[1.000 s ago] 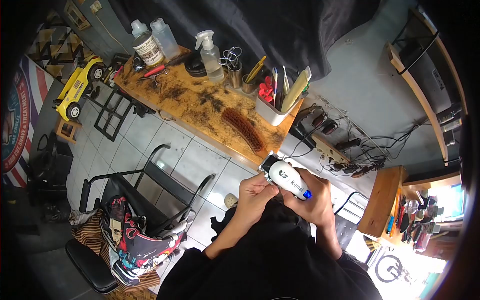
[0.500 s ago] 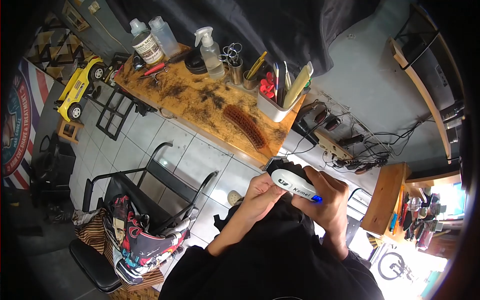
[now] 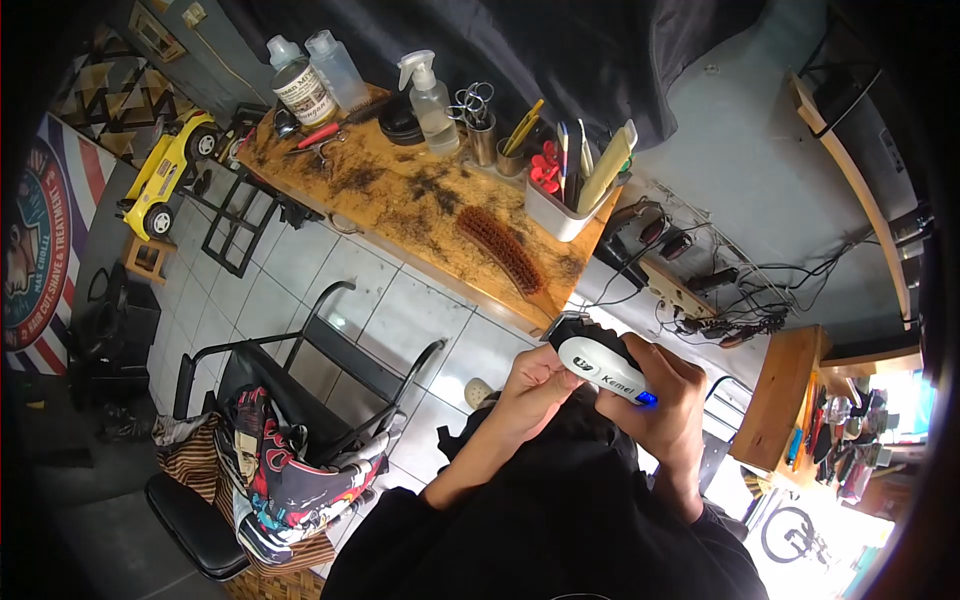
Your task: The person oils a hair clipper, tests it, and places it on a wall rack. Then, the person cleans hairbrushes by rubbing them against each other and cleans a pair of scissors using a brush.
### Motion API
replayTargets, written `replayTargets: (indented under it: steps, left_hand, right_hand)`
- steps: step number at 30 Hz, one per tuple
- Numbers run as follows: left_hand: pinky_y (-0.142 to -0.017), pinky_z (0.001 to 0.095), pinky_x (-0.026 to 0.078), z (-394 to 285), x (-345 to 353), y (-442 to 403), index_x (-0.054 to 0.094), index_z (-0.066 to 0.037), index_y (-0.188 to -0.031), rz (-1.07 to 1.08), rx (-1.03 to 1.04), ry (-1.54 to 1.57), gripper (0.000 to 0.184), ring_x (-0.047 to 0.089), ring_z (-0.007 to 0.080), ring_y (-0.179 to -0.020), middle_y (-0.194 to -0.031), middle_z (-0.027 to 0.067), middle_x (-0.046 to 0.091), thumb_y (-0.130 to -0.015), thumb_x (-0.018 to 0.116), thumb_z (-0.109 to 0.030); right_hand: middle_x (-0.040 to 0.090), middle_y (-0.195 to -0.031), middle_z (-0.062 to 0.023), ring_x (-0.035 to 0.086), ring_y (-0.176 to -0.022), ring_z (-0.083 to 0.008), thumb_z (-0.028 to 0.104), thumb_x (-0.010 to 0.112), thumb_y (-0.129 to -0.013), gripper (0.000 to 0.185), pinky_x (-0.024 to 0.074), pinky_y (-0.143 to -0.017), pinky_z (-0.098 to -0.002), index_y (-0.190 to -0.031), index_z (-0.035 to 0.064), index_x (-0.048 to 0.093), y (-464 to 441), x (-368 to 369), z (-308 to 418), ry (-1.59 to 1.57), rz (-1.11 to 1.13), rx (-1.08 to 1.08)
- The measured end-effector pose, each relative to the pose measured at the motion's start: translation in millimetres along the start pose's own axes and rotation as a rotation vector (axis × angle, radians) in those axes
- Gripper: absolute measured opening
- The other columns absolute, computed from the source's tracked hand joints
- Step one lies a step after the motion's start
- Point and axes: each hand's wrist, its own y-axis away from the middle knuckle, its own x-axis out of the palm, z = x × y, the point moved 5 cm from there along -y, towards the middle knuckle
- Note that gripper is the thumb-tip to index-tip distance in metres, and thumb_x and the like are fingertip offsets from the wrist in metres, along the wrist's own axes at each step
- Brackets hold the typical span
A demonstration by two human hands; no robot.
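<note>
The right hand [image 3: 668, 402] clamps a white clipper [image 3: 597, 365], blades [image 3: 562, 327] toward ten o'clock, blue light [image 3: 647, 399] at four; the left hand [image 3: 537, 394] curls at its eight-o'clock side, grip unclear.

Reads "Kemei" in dark letters along white clipper [image 3: 605, 369], with final letter unclear, could pass for l; carries dark logo [image 3: 583, 361] before it, too stylised to spell. Says "HAIR CUT, SHAVE & TREATMENT" around edge of round emblem [image 3: 38, 250] on striped banner [image 3: 92, 168], far left; adds "MAS CHOLIL" inside, with unsure ending. Shows partly legible bottle label [image 3: 303, 95]: "Mi" up top, "ungan" lower.
</note>
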Motion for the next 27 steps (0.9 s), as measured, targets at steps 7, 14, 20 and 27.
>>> replayTargets:
  steps: [7, 14, 20, 27]
  left_hand:
    - [-0.095, 0.0332, 0.043, 5.3, -5.9, 2.1, 0.061, 0.002, -0.111, 0.055, 0.049, 0.013, 0.025, 0.058, 0.0160, -0.105, -0.112, 0.0088, 0.064, -0.090, 0.064, -0.014]
    - [-0.099, 0.0359, 0.042, 1.2, 0.2, 0.8, 0.060, 0.001, -0.113, 0.017, 0.015, 0.008, 0.028, 0.057, 0.0167, -0.108, -0.113, 0.0084, 0.063, -0.092, 0.062, -0.017]
    - [-0.099, 0.0363, 0.041, 3.6, 0.9, 1.5, 0.058, 0.001, -0.115, 0.022, -0.007, 0.006, 0.030, 0.056, 0.0164, -0.109, -0.114, 0.0073, 0.062, -0.093, 0.061, -0.020]
    - [-0.098, 0.0359, 0.041, 1.1, 3.7, 0.0, 0.055, 0.001, -0.119, 0.017, 0.014, -0.044, 0.037, 0.055, 0.0167, -0.110, -0.117, 0.0077, 0.061, -0.093, 0.061, -0.025]
  right_hand:
    - [0.064, -0.073, -0.0091, 0.064, -0.062, -0.0269, 0.011, 0.077, -0.058, 0.051, 0.0496, -0.055, -0.0341, -0.106, 0.0019, 0.062, 1.0, -1.7, 3.3, -0.039, 0.021, 0.014]
    - [0.065, -0.075, -0.0099, 0.065, -0.064, -0.0272, 0.013, 0.079, -0.058, 0.053, 0.0503, -0.057, -0.0345, -0.107, 0.0017, 0.062, 1.4, -0.4, 3.5, -0.007, 0.017, 0.014]
    - [0.065, -0.076, -0.0096, 0.065, -0.065, -0.0269, 0.014, 0.079, -0.058, 0.053, 0.0509, -0.057, -0.0342, -0.108, 0.0022, 0.063, 0.7, -0.9, 4.2, 0.006, 0.012, 0.016]
    - [0.065, -0.075, -0.0145, 0.066, -0.064, -0.0272, 0.008, 0.074, -0.057, 0.045, 0.0505, -0.059, -0.0317, -0.100, -0.0023, 0.064, 0.2, 0.3, 4.7, -0.006, -0.008, 0.072]
